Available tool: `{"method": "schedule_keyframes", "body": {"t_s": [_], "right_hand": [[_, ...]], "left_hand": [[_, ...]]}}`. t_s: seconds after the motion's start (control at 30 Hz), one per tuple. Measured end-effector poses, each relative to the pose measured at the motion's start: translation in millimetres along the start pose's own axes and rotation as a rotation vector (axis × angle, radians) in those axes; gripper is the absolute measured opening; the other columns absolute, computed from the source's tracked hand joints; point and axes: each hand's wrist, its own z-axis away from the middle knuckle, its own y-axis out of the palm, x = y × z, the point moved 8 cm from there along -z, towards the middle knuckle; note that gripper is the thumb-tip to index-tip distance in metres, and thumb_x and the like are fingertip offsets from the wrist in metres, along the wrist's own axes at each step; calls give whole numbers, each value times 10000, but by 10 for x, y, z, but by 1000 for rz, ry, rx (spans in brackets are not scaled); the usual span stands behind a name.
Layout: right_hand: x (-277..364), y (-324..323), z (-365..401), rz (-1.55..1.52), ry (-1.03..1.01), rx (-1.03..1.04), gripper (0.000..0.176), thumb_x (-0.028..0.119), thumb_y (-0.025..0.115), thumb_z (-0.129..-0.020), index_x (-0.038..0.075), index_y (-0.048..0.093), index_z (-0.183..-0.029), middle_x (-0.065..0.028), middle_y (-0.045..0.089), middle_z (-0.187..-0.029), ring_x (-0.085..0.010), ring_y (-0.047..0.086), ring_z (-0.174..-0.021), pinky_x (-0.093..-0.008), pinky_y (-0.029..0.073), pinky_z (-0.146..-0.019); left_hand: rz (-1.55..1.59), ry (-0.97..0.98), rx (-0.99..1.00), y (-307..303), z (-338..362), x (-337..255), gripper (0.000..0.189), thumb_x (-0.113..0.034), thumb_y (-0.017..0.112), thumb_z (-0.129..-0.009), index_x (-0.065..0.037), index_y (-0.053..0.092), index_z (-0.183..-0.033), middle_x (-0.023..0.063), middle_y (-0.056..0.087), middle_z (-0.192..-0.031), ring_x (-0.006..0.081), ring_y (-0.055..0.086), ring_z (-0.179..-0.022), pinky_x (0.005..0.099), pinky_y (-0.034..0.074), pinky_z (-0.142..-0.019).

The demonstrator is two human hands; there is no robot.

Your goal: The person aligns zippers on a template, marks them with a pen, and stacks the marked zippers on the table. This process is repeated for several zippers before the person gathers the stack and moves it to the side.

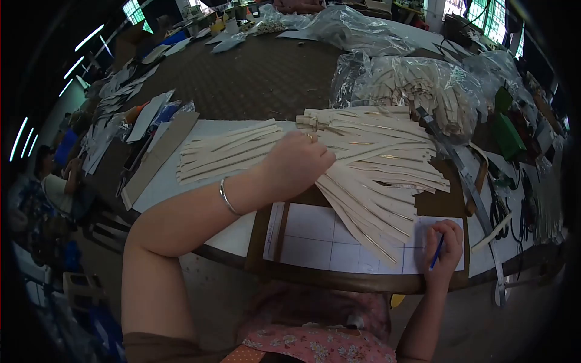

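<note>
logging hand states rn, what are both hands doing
Left hand: closed on the cream strips.
Right hand: closed around a blue pen.

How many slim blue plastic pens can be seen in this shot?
1. The slim blue plastic pen is in the right hand, over the right part of the white gridded paper. Others may be hidden in the clutter.
</note>
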Motion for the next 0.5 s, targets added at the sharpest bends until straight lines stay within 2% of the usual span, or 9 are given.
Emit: {"method": "schedule_keyframes", "body": {"t_s": [0.03,0.1,0.13,0.2,0.33,0.37,0.43,0.5], "right_hand": [[3,0,0,-1,-4,0,55,17,676,-882,2,657,-931,-131,611,-1027,-262,594,-961,-336,470,-861],[7,6,-4,-1,7,2,43,11,666,-884,1,655,-924,-130,609,-1022,-261,591,-957,-333,469,-855],[17,7,-5,-1,7,0,43,11,666,-884,1,655,-924,-130,609,-1022,-261,591,-957,-333,469,-855],[19,12,-10,0,24,4,38,10,661,-884,1,653,-920,-131,608,-1014,-261,588,-951,-332,467,-848],[31,26,-22,22,16,21,38,15,663,-882,1,650,-914,-130,608,-1009,-261,586,-945,-330,466,-840],[27,34,-25,29,26,33,34,18,660,-882,2,648,-910,-130,607,-1009,-261,586,-944,-330,465,-836],[6,65,-27,35,36,45,32,20,658,-881,2,646,-905,-130,607,-1009,-261,586,-942,-330,465,-833],[-52,98,-24,-3,76,64,25,23,648,-883,5,644,-900,-126,607,-1009,-261,587,-937,-328,466,-824]], "left_hand": [[-3,-2,-2,-47,-9,151,96,-99,645,-785,-112,591,-864,54,607,-867,220,624,-799,361,472,-736],[-108,0,-165,-271,63,467,116,-105,650,-801,-117,618,-912,15,590,-862,217,596,-865,361,457,-813],[-109,2,-166,-291,146,625,116,-105,650,-801,-117,618,-912,15,590,-862,217,596,-865,361,457,-813],[-222,-81,-229,-340,435,990,141,-133,654,-803,-158,651,-942,27,630,-919,225,613,-982,384,455,-866],[-203,-387,-114,-39,1340,1641,240,-150,707,-791,-149,670,-1029,34,618,-911,255,606,-1004,408,443,-890],[-199,-383,-112,40,1567,1674,240,-150,707,-791,-149,670,-1029,34,618,-911,255,606,-1004,408,443,-890],[-210,-573,-9,238,2027,1829,303,-135,757,-754,-142,670,-1045,44,632,-943,274,604,-1013,412,457,-875],[-149,-628,48,389,2293,1787,339,-122,771,-738,-132,670,-1061,57,635,-959,287,602,-1007,419,465,-867]]}}
